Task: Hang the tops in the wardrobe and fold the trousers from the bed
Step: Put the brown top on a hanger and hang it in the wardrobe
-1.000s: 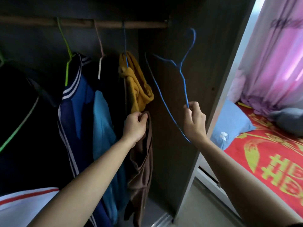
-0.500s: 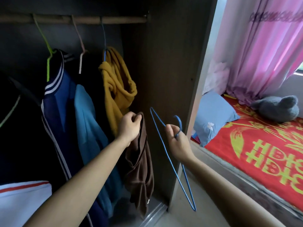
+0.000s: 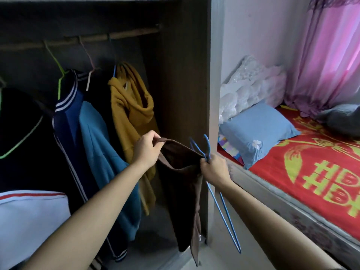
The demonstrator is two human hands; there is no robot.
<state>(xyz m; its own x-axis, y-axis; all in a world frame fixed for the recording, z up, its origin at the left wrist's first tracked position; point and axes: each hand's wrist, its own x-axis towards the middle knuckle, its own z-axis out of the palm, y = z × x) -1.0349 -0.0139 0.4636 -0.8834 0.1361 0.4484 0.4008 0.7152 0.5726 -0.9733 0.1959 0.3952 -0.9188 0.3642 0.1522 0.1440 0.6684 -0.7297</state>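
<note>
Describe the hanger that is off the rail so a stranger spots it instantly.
Find the wardrobe's right side panel, next to the bed. Low in front of it, the right hand grips a blue wire hanger, hook upward. Unlike the hangers on the rail, it is bare and hangs from the hand.

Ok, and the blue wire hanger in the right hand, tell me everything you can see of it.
The blue wire hanger is thin wire bent into a hook and a triangular frame, with no garment on it. The right hand grips its neck: the hook sticks up above the fist, the frame hangs down beside the forearm, one corner lowest. It hangs before the wardrobe's side panel. The same hand also pinches an edge of the brown garment.
</note>
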